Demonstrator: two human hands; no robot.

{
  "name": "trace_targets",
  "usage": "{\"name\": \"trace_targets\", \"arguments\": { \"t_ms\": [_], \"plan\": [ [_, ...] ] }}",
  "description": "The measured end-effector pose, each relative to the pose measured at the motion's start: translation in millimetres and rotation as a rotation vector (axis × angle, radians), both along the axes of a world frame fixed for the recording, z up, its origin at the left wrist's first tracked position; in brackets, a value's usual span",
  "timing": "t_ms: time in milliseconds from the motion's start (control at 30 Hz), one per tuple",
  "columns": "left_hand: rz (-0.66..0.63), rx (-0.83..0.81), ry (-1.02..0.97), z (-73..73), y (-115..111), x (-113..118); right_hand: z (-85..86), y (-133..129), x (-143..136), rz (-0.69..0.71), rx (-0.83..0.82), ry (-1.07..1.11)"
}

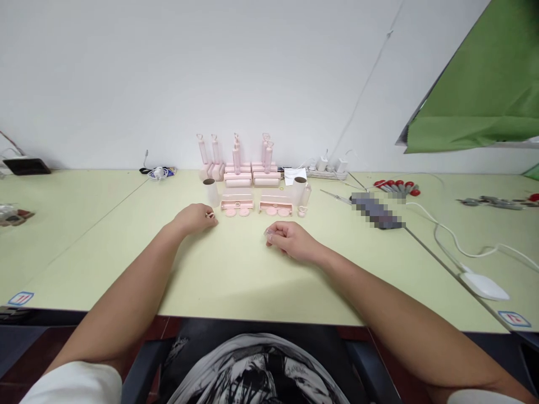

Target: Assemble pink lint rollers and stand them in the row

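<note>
Two light pinches show mid-frame, presumably for fine control: the left hand (191,217) is nearly closed on a small pale piece (210,215), the right hand (297,240) curled with thumb and fingers together on what seems a clear bit (268,234), too blurred to name. Two open pink cases (237,207) (275,208) sit side by side beyond, likely for easy reach from either side. The pale piece lies at the left fingertips, left of the cases; the clear bit, at the right fingertips, sits lower in the frame
</note>
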State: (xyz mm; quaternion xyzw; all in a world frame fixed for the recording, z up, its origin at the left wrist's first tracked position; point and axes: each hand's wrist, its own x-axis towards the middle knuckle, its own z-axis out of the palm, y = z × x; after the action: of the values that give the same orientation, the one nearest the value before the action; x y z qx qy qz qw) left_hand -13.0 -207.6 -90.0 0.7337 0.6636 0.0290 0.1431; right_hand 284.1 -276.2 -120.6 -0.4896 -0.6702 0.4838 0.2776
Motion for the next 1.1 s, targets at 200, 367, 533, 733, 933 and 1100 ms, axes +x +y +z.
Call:
{"name": "trace_targets", "arguments": {
  "t_ms": [200,367,533,733,933,1100],
  "plan": [
    [-0.246,-0.075,-0.572,-0.4,-22,33,-4.6,0,0,0.066,0.087,-0.008],
    [-0.389,-0.201,-0.944,-9.2,-40,68,-0.9,-3,-2,0.089,0.172,0.006],
    [-0.404,-0.304,-1.021,-14.6,-45,77,5.0,-8,-3,0.126,0.233,-0.034],
    [-0.410,-0.332,-0.915,-15.8,-44,74,12.8,-11,-2,0.160,0.332,-0.209],
    [-0.666,-0.354,-0.695,-15.6,-51,76,16.8,-14,-2,0.226,0.451,-0.482],
    [-0.732,-0.298,-0.667,-15.1,-58,82,18.9,-15,-4,0.260,0.503,-0.672]
  ]
}}
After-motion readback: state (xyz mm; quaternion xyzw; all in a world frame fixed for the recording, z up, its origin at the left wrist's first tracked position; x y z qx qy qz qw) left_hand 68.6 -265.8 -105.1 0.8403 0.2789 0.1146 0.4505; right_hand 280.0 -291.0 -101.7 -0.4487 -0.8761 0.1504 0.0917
